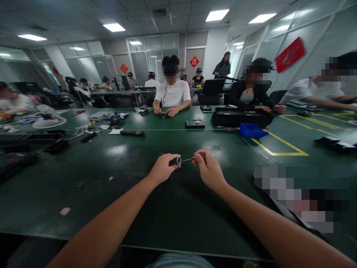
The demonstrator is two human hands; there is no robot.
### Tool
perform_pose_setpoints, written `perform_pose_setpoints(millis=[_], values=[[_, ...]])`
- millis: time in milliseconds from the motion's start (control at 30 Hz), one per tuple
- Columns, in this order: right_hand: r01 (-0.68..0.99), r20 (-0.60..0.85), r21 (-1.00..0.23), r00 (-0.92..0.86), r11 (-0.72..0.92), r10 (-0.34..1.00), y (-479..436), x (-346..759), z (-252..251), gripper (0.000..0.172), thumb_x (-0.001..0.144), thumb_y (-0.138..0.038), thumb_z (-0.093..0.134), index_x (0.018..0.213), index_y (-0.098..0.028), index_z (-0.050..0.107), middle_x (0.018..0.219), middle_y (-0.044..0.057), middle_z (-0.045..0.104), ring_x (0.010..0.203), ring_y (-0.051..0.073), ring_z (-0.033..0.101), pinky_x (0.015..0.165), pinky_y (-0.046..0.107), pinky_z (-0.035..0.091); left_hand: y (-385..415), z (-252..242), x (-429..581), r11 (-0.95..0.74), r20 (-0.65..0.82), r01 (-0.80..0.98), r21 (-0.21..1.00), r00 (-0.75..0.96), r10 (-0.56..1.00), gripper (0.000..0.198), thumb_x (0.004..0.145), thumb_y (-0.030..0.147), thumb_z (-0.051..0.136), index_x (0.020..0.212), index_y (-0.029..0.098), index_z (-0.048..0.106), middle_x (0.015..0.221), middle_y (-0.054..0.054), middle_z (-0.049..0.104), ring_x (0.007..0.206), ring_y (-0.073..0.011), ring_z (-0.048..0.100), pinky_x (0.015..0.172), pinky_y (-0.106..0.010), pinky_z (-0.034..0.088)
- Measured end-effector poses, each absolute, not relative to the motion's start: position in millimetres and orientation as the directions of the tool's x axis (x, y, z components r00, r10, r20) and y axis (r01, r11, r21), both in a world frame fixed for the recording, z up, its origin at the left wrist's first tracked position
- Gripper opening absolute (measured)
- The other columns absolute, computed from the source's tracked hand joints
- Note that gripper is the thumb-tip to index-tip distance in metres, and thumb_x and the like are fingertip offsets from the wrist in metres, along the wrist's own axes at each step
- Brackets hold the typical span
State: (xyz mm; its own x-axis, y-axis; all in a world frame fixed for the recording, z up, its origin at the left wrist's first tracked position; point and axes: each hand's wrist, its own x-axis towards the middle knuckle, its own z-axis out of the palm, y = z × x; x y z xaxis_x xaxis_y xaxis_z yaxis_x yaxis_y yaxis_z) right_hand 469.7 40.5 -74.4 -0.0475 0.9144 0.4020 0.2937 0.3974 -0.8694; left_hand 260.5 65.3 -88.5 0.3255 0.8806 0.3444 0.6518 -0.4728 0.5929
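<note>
Between the thumb and fingers of my left hand (pixel 162 168) is a small dark cylinder (pixel 177 160). Its round end has a pale ring and faces right, toward my other hand. My right hand (pixel 208 169) is closed around the handle of a thin screwdriver (pixel 186 160), most of which the fingers cover. The slim metal shaft points left and its tip is at or very near the ringed end; whether it touches, I cannot tell. Both hands are just above the green tabletop (pixel 178 208).
A hard drive (pixel 195 123), a long black casing (pixel 241 117) and a blue bin (pixel 252 131) lie beyond my hands. At left are a pen-like tool (pixel 132 133) and a white fan part (pixel 49 122). A person (pixel 173 93) works opposite; others sit at both sides.
</note>
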Motion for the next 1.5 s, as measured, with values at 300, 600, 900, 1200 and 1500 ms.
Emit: perform_pose_setpoints(millis=[300,600,900,1200,1500], values=[[0.319,0.417,-0.861,-0.003,0.396,0.909,41.9,470.6,-75.2,0.023,0.097,-0.044,0.045,0.098,-0.024,0.056,0.084,0.005,0.068,0.079,0.021,0.066,0.075,0.037,0.051,63.8,-86.7,262.4,-0.441,0.305,0.671,0.595,0.319,0.897,0.041,0.085,0.029,0.072,0.125,0.024,0.065,0.118,-0.006,0.068,0.109,-0.0243,0.06,0.098,-0.04,0.044],[0.381,0.441,-0.824,-0.032,0.419,0.897,40.0,472.9,-73.3,0.022,0.099,-0.042,0.043,0.097,-0.024,0.055,0.084,0.005,0.068,0.078,0.021,0.066,0.074,0.037,0.05,64.4,-87.6,261.4,-0.459,0.344,0.67,0.584,0.308,0.887,0.04,0.084,0.026,0.073,0.123,0.025,0.066,0.116,-0.005,0.069,0.108,-0.0237,0.06,0.097,-0.039,0.044],[0.305,0.38,-0.874,-0.056,0.378,0.923,45.7,471.4,-80.0,0.024,0.098,-0.045,0.044,0.098,-0.024,0.056,0.085,0.004,0.068,0.08,0.021,0.066,0.074,0.036,0.052,65.3,-86.9,262.7,-0.484,0.323,0.655,0.58,0.36,0.875,0.039,0.083,0.025,0.073,0.121,0.024,0.067,0.116,-0.006,0.069,0.107,-0.0232,0.061,0.098,-0.039,0.044],[0.351,0.474,-0.826,0.009,0.442,0.88,40.9,476.9,-72.1,0.024,0.1,-0.043,0.043,0.097,-0.024,0.056,0.083,0.003,0.066,0.077,0.02,0.064,0.074,0.035,0.049,64.9,-88.1,261.1,-0.433,0.3,0.686,0.584,0.313,0.901,0.04,0.083,0.027,0.074,0.122,0.024,0.067,0.115,-0.006,0.069,0.106,-0.0239,0.061,0.096,-0.04,0.044],[0.462,0.445,-0.785,-0.042,0.412,0.895,44.2,476.1,-74.0,0.021,0.1,-0.04,0.042,0.094,-0.024,0.055,0.081,0.003,0.067,0.077,0.021,0.065,0.073,0.035,0.046,64.7,-87.7,262.2,-0.433,0.287,0.678,0.595,0.324,0.902,0.036,0.084,0.028,0.073,0.119,0.024,0.068,0.113,-0.005,0.069,0.105,-0.024,0.061,0.095,-0.04,0.045]])
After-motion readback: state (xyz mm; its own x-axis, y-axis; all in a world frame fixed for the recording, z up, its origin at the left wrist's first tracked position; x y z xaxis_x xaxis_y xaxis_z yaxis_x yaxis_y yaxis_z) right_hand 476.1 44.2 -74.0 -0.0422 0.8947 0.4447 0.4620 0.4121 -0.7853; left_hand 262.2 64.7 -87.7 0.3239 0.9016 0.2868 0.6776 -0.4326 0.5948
